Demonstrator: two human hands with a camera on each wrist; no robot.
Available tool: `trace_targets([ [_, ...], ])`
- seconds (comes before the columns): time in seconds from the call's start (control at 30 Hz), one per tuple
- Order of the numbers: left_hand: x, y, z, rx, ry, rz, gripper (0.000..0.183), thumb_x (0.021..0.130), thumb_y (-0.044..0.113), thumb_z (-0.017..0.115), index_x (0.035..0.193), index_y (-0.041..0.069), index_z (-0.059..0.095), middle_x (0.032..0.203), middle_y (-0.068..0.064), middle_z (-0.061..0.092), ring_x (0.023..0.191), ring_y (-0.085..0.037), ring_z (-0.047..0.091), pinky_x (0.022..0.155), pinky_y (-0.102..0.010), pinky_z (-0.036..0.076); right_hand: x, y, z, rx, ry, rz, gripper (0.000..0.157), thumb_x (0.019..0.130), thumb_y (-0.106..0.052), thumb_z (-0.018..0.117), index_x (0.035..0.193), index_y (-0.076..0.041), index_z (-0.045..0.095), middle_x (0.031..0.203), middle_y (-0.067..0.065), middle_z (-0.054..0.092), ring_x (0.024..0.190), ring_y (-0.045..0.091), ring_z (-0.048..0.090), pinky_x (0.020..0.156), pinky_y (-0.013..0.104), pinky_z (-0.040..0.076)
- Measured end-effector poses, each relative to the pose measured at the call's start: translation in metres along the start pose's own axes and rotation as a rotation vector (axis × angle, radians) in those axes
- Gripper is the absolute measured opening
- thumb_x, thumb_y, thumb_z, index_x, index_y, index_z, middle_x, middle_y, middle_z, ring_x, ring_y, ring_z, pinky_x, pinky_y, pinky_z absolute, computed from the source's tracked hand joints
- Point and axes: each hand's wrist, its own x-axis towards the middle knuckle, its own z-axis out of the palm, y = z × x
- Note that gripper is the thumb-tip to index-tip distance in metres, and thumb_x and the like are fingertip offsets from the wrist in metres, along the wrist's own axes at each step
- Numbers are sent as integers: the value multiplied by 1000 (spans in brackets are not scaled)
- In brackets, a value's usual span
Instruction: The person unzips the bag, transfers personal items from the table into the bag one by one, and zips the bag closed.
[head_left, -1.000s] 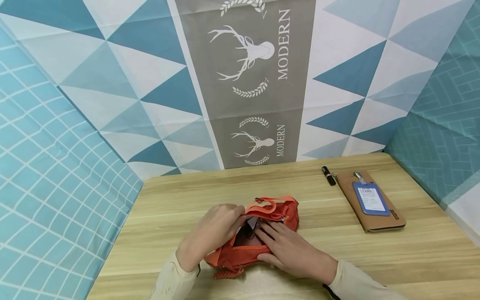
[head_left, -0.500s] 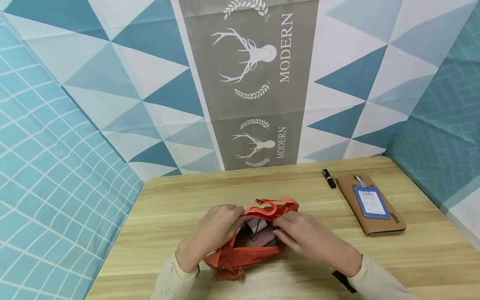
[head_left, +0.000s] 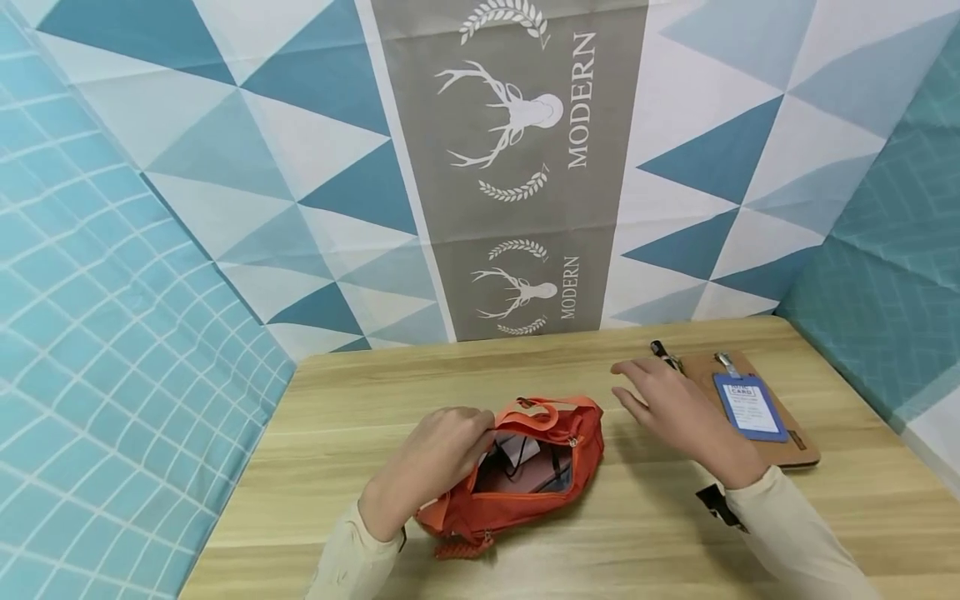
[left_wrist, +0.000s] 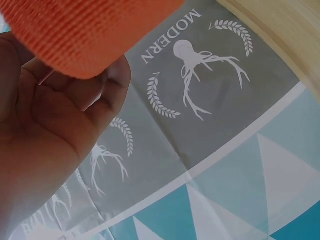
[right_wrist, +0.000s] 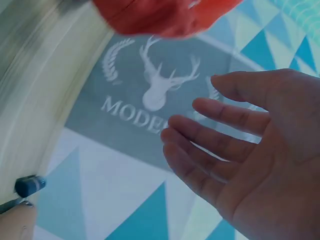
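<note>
An orange-red zip bag [head_left: 517,510] lies on the table with its mouth unzipped. My left hand [head_left: 431,458] grips the left edge of the opening; in the left wrist view its fingers curl at the bag's orange fabric [left_wrist: 90,40]. Inside the bag show a white block [head_left: 519,448] with a thin black cord and a flat brownish item [head_left: 534,473]. My right hand [head_left: 686,417] hovers to the right of the bag, holding nothing, its fingers spread and slightly bent. It partly covers a brown pouch [head_left: 783,450] in the head view. On that pouch lies a blue ID card holder [head_left: 776,433] with a metal clip.
A small black tube [head_left: 660,350] lies beside the pouch's far left corner, just beyond my right hand. The wooden table [head_left: 360,383] meets a patterned cloth backdrop [head_left: 517,208] behind and at both sides.
My right hand has come out of the bag and moved right, toward the pouch and tube. My left hand keeps its grip on the bag's edge. More of the contents shows.
</note>
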Motion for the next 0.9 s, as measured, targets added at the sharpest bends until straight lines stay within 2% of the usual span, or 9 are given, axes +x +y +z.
trace_targets([
  [0.2,1,0,1,34,9,17,28,96,8,62,72,18,50,61,12,40,53,-5,38,54,-21,35,11,34,11,29,-32,63,32,95,-14,66,121,4,62,117,25,65,109,44,60,86,57,50],
  [0.33,0,-1,0,43,26,20,27,94,5,62,72,18,52,61,12,41,54,-4,39,53,-21,35,20,62,25,63,-87,149,35,97,-11,61,125,9,57,120,33,60,114,52,54,90,61,46],
  [0.43,-3,-1,0,43,35,25,25,94,5,62,74,17,53,62,11,42,54,-5,39,54,-21,35,19,80,39,20,-141,194,35,99,-13,58,125,10,58,116,34,60,107,53,56,86,61,47],
  [0.5,-4,-1,1,45,32,27,24,94,7,63,75,17,54,62,11,42,54,-5,39,55,-22,35,15,89,48,-11,-167,196,31,98,-14,59,120,9,60,108,32,62,98,50,59,80,58,49],
  [0.57,-6,-1,2,38,21,24,23,95,8,64,76,18,55,62,12,42,54,-4,39,55,-21,35,11,94,55,4,-189,205,21,97,-13,60,105,6,63,90,25,62,80,41,60,69,51,49],
  [0.67,-7,0,3,34,5,16,23,95,9,64,76,18,55,63,12,42,54,-4,38,54,-21,35,7,95,60,51,-198,229,10,95,-10,61,88,-2,60,75,12,51,68,27,49,61,41,40],
  [0.73,-7,0,3,33,-3,13,22,96,10,64,77,18,55,63,12,42,54,-3,38,54,-21,34,7,96,61,73,-193,249,12,95,-8,59,84,-6,57,71,7,45,65,22,41,60,37,34],
  [0.9,-4,0,2,41,-3,11,22,96,11,65,77,17,55,63,12,42,53,-3,38,53,-21,33,10,99,64,41,-144,256,11,95,-6,58,84,-7,60,73,6,48,67,22,42,61,38,35],
])
